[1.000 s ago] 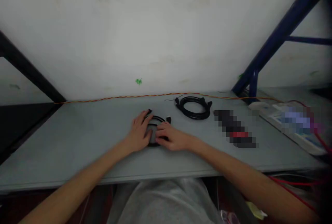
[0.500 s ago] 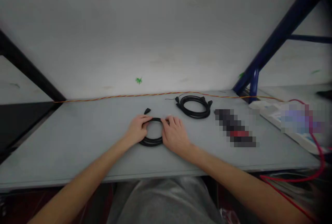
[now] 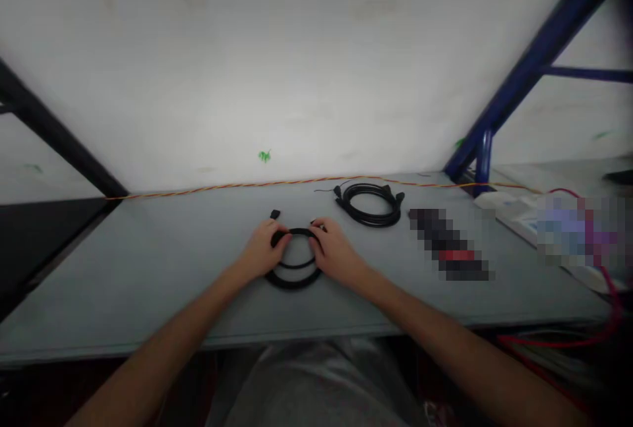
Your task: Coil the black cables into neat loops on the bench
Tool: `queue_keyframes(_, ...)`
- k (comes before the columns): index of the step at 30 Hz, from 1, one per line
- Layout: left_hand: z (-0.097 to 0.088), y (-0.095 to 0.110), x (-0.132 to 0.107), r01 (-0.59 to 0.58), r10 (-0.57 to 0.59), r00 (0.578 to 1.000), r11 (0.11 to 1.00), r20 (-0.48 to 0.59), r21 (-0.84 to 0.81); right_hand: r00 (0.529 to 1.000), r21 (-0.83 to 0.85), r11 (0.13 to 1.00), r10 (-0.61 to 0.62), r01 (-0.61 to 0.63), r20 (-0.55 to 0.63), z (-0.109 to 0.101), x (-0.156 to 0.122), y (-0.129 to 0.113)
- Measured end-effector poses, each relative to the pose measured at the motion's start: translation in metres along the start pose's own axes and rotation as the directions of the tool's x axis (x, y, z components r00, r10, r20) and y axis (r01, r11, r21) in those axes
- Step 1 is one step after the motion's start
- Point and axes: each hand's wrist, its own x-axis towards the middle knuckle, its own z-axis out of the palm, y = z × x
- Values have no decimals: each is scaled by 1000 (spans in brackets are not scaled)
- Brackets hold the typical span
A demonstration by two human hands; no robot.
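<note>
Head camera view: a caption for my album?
Left hand and right hand hold a coiled black cable.

Smooth matt black rubber cable [image 3: 293, 284]

no readable text, black-and-red object [image 3: 448, 244] pixelated, power strip [image 3: 509, 213] likewise, markings seemingly hidden

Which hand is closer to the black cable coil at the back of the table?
Right. The right hand is in front of the black cable coil and a little to its left. The left hand is farther left, beyond the right hand.
</note>
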Motion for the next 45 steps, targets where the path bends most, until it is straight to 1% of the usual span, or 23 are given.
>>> queue_keyframes(5,5,-10,0,-59,56,996,998,65,38,1000,79,996,-28,28,3,2,7,14)
queue_keyframes(8,5,-14,1,-84,80,992,996,98,33,1000,72,997,-25,26,-14,8,10,20)
queue_keyframes(11,4,-16,1,-104,101,989,994,108,23,1000,40,999,14,-13,-25,10,12,23)
queue_keyframes(15,2,-16,-1,-95,93,990,995,105,17,999,19,999,41,-41,-33,6,14,24)
queue_keyframes(19,0,-14,-3,-90,84,992,994,93,60,997,18,998,61,-60,-55,2,17,23)
queue_keyframes(24,-3,-14,-3,-92,84,995,971,46,219,996,35,999,40,-37,-76,2,14,20)
queue_keyframes(26,-2,-15,-3,-97,90,995,976,46,196,998,21,1000,1,0,-60,2,11,16)
queue_keyframes(28,-1,-15,-3,-103,98,994,985,44,136,999,9,999,-37,38,-29,2,8,11)
queue_keyframes(30,1,-14,-5,-106,104,994,989,21,102,998,5,998,-63,63,-11,2,7,6)
queue_keyframes(32,3,-12,-6,-67,74,996,991,-58,113,996,8,996,-85,85,-7,2,7,4)
queue_keyframes(34,4,-11,-6,18,3,989,991,-150,135,992,32,992,-122,123,-8,2,7,4)
queue_keyframes(36,5,-12,-5,93,-66,981,985,-183,143,986,67,984,-169,168,2,1,8,6)
queue_keyframes(38,4,-13,-2,106,-85,986,984,-145,144,976,105,971,-217,214,20,0,8,7)
queue_keyframes(41,2,-15,2,67,-62,997,986,-41,150,962,149,955,-266,255,56,0,9,7)
queue_keyframes(45,0,-13,3,18,-39,991,987,125,158,964,135,961,-254,243,76,0,8,3)
